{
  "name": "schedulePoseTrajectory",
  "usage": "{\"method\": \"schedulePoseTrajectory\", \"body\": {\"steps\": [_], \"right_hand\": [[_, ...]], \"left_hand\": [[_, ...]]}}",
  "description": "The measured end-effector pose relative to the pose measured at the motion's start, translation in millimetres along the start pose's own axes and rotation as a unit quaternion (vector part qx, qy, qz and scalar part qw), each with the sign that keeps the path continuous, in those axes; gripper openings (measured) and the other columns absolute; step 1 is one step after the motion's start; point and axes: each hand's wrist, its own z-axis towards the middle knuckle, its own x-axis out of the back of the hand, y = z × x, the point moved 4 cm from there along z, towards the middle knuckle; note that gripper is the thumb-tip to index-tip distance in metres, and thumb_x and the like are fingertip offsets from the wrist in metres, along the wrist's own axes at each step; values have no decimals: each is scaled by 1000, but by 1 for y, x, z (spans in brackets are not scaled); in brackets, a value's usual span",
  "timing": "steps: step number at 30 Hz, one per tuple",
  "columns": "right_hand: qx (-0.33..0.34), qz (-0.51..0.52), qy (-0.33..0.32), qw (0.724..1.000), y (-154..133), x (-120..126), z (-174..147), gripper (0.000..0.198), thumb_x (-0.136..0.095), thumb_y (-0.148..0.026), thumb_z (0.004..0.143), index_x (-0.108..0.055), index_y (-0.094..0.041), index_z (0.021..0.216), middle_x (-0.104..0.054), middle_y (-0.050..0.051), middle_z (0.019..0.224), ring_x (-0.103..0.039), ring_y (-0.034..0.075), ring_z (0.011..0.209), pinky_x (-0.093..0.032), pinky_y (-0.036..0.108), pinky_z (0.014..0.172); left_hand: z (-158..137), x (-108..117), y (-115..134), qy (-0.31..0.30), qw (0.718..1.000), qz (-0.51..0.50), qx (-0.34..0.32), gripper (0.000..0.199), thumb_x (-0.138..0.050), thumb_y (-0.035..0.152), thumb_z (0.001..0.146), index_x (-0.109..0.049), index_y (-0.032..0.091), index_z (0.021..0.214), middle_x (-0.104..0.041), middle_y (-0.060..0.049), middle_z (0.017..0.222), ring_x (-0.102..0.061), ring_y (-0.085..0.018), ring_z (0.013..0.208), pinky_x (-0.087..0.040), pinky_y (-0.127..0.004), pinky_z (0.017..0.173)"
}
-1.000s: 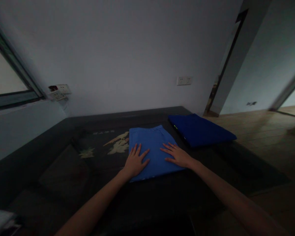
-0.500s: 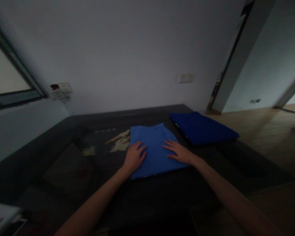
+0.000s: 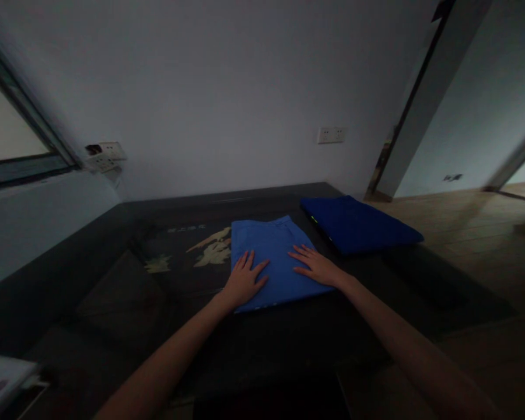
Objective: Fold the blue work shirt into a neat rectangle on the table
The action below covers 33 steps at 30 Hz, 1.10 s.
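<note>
A folded light-blue garment (image 3: 269, 245) lies flat on the dark table (image 3: 262, 344); its exact kind is hard to make out. Resting on its left part, near the front corner, is my left hand (image 3: 244, 279), fingers spread. My right hand (image 3: 314, 265) lies palm down on the garment's right side, its fingers stretched toward the middle. Neither hand grips the cloth. Behind and to the right of my right hand sits a folded dark-blue cloth item (image 3: 359, 224), with a small yellow-green mark at its left edge.
The tabletop carries a printed bird picture (image 3: 212, 248) left of the garment. Against the back wall are a double socket (image 3: 331, 135) and, at the left corner, more sockets (image 3: 107, 153). A white object (image 3: 6, 379) stands at the lower left. Wooden floor (image 3: 472, 221) shows on the right.
My left hand has shifted slightly right over the light-blue garment, with its thumb and index finger spread wider. My right hand stays in nearly the same place. The view has tilted a little.
</note>
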Motion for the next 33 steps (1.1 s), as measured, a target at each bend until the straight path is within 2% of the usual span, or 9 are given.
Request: {"method": "schedulePoseTrajectory", "body": {"steps": [4,8,12,15,18,24,29,33], "right_hand": [[5,5,-2,1000,1,3,-1,66,-33,-66,85,-35,-30,140,-25,4,151,-20,27,138,-19,48,111],[-2,-7,48,999,-6,19,11,68,-33,-67,85,-42,-24,137,-31,8,148,-29,25,135,-24,43,111],[-12,-42,100,994,-14,31,53,68,-30,-62,88,-43,-17,136,-35,13,145,-30,26,134,-23,42,110],[-60,-62,92,992,-6,26,91,64,-29,-57,91,-40,-15,138,-33,14,146,-26,28,136,-22,47,109],[-113,-66,76,988,13,15,113,60,-29,-52,92,-35,-17,140,-28,13,149,-20,29,138,-21,52,108],[-131,-40,48,989,44,-5,115,64,-20,-60,90,-27,-26,144,-17,6,153,-11,31,140,-16,55,108],[-139,-38,43,989,49,-9,116,68,-16,-65,88,-27,-28,144,-17,5,153,-9,31,140,-10,58,108],[-140,-36,42,989,48,-9,116,68,-15,-65,88,-25,-29,144,-17,4,153,-7,29,140,-9,58,108]], "left_hand": [[8,4,-6,-14,1000,-2,5,50,-38,50,90,-42,29,135,-40,-11,141,-35,-31,131,-30,-46,105],[34,16,-24,37,999,7,23,41,-41,40,90,-52,23,126,-48,-11,134,-47,-27,120,-36,-41,100],[76,19,-47,74,996,23,53,40,-44,34,89,-51,22,126,-45,-10,137,-41,-27,125,-34,-43,102],[105,12,-65,77,993,26,85,44,-41,35,90,-47,21,131,-40,-10,142,-33,-27,131,-27,-44,106],[124,1,-83,59,991,27,114,47,-37,39,91,-41,22,135,-35,-10,146,-26,-28,136,-22,-48,108],[132,-23,-109,19,990,14,137,57,-25,50,92,-25,24,144,-26,-12,149,-20,-27,138,-18,-50,109],[133,-32,-113,11,988,11,151,60,-23,52,92,-21,23,145,-20,-12,151,-16,-26,139,-15,-50,110],[134,-34,-114,-2,987,14,160,60,-25,51,92,-22,23,144,-21,-12,151,-16,-26,139,-14,-51,110]]}}
